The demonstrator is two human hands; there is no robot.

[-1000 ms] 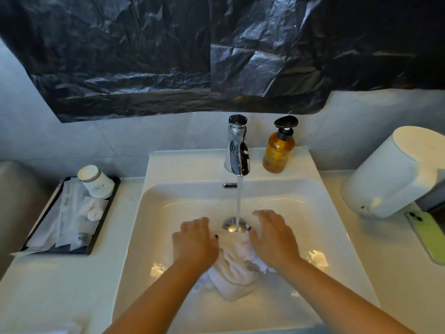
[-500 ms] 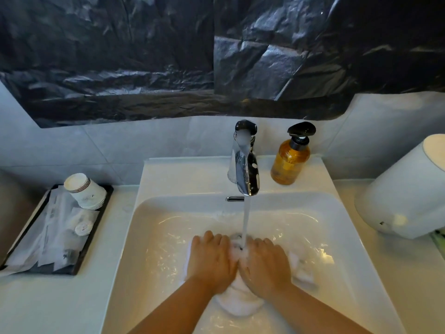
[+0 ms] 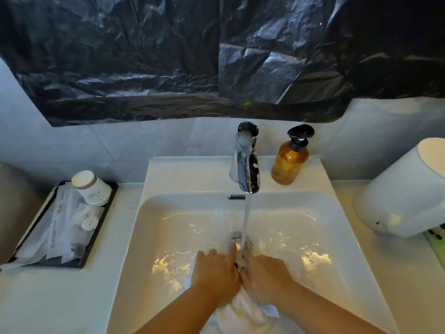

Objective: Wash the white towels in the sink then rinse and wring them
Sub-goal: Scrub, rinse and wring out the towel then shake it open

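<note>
A wet white towel (image 3: 243,312) lies bunched in the white sink (image 3: 168,227), mostly under my hands. My left hand (image 3: 215,273) and my right hand (image 3: 266,273) press down on it side by side, fingers curled into the cloth. The chrome faucet (image 3: 248,169) runs, and its stream of water (image 3: 246,222) lands just ahead of my fingertips, over the drain (image 3: 237,236). Water covers the basin floor.
An amber pump bottle (image 3: 290,162) stands to the right of the faucet. A black tray (image 3: 60,225) with paper cups and wrapped toiletries sits on the counter at left. A white cylindrical appliance (image 3: 404,191) lies at right. Black plastic sheeting covers the wall above.
My hands came together over the towel and pressed it down under the stream, then drew slightly back toward me. The view shifted left and closer.
</note>
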